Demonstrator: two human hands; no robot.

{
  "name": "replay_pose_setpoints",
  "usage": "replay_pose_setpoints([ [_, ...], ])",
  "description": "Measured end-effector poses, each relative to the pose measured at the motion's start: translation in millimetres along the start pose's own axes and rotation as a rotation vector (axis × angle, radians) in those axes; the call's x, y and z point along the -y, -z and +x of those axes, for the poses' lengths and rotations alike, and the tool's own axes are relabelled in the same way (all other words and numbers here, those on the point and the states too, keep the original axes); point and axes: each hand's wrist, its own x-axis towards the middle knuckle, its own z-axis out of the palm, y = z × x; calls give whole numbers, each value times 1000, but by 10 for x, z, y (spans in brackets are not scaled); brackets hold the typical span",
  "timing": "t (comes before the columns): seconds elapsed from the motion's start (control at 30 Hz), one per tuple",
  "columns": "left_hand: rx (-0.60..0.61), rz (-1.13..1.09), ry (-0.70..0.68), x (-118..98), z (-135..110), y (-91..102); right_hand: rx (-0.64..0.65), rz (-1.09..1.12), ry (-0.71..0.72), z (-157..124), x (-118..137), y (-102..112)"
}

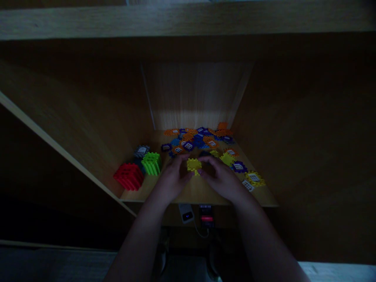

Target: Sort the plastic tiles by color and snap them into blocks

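Observation:
Between my two hands is a yellow interlocking building tile (194, 164) with toothed edges, held over the front half of a wooden shelf (188, 192). My left hand (175, 178) grips its left side with fingers and thumb. On its right side my right hand (220, 176) pinches the same piece. Close to the right hand lie more yellow tiles (227, 159) and a purple tile with a white window insert (239, 167). Left of my left hand stand a stack of bright green tiles (151, 163) and a stack of red tiles (129, 176).
Loose orange, purple and blue tiles (198, 140) spread across the back of the shelf. A grey tile (141, 150) lies by the left wall. Wooden side panels (293, 137) enclose the shelf. Below its front edge are a white device (186, 213) and a phone (206, 216) joined by a cable.

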Motion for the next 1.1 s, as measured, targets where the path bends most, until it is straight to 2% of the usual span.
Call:
replay_pose_setpoints([
  [0.3,8,3,3,6,5,6,14,2,-2,-12,-6,-5],
  [0.43,4,-14,-6,-16,12,14,-68,-46,32,2,39,24],
  [0.5,-4,-20,-1,-31,14,14,-170,-140,46,10,46,63],
  [0.6,-10,-13,33,-62,10,16,-344,-414,3,-5,3,154],
  [0.7,-22,0,55,-96,-1,20,-442,-689,-157,-55,-89,246],
  [0.77,-33,8,51,-114,-7,25,-457,-769,-263,-86,-148,283],
  [0.93,-74,23,31,-151,-10,45,-462,-741,-349,-89,-191,286],
  [1.1,-127,39,-17,-176,0,63,-612,-488,-301,-61,-110,320],
])
